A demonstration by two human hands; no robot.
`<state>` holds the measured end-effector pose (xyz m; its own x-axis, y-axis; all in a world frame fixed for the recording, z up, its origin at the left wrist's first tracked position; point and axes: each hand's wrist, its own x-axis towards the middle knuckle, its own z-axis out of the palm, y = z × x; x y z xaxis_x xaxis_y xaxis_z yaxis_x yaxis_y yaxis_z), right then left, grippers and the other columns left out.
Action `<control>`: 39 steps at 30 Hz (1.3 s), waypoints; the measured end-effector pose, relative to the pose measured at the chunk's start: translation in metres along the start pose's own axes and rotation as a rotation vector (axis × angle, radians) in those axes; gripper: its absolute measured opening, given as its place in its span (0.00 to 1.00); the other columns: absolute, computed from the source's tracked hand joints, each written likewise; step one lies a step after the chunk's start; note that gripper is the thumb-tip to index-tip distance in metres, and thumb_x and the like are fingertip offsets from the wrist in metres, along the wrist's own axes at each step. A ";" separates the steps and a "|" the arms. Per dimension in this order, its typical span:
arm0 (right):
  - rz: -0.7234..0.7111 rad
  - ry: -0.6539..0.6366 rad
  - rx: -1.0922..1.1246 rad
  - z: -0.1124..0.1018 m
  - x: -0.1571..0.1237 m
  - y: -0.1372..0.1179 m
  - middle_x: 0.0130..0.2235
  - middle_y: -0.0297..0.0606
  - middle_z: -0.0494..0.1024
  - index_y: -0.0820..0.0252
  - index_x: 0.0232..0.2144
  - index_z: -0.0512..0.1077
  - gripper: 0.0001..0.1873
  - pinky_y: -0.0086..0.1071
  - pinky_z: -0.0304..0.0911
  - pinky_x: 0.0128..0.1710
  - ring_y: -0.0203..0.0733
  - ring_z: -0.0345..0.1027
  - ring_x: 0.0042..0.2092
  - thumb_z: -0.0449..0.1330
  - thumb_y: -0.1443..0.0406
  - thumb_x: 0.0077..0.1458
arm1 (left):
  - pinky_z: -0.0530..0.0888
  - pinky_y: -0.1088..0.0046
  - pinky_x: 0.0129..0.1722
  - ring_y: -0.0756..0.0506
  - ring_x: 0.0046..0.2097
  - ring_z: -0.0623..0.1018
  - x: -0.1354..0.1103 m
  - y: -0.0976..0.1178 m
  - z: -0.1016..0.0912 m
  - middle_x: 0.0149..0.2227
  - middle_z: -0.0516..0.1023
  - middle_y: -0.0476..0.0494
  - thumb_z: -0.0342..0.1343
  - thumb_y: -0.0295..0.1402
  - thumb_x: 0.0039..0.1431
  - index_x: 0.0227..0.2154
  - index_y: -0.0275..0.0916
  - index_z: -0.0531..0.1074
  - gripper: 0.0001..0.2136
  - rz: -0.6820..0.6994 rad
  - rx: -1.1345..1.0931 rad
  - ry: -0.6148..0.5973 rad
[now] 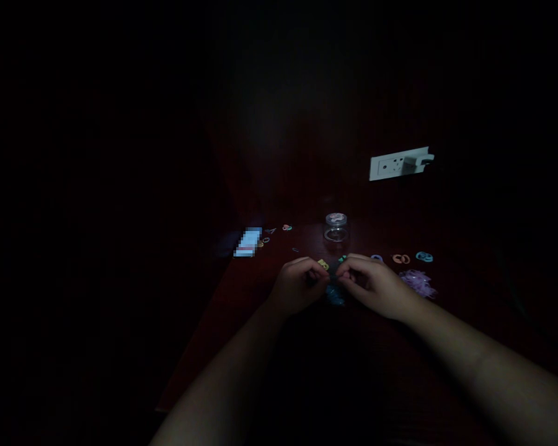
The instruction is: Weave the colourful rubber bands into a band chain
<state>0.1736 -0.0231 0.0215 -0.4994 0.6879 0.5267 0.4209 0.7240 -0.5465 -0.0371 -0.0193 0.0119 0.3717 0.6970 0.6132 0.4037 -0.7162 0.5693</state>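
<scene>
The scene is very dark. My left hand (300,284) and my right hand (374,284) meet over a dark reddish table (242,310), fingers curled and pinched together around something small and dark between them that I cannot make out. Just below the fingertips lies a small blue piece (335,296). A yellow piece (323,264) sits right behind my left fingers. Small coloured rings lie to the right: a blue one (376,257), an orange pair (400,259) and a teal one (424,256).
A small clear jar (336,227) stands behind the hands. A heap of pale purple pieces (418,282) lies at the right. A lit, blurred rectangle (248,241) rests at the left. A white wall socket (393,165) with a plug in it sits above.
</scene>
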 end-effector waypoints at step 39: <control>-0.012 0.025 -0.007 -0.001 -0.001 0.002 0.30 0.34 0.69 0.58 0.30 0.70 0.06 0.31 0.59 0.31 0.36 0.64 0.31 0.55 0.68 0.60 | 0.68 0.77 0.30 0.51 0.30 0.72 0.000 -0.001 0.000 0.28 0.74 0.48 0.60 0.30 0.56 0.29 0.37 0.74 0.03 0.006 -0.026 -0.033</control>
<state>0.1751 -0.0222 0.0205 -0.4856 0.6799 0.5495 0.4200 0.7327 -0.5355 -0.0374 -0.0185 0.0108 0.4011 0.6932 0.5987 0.3797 -0.7207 0.5801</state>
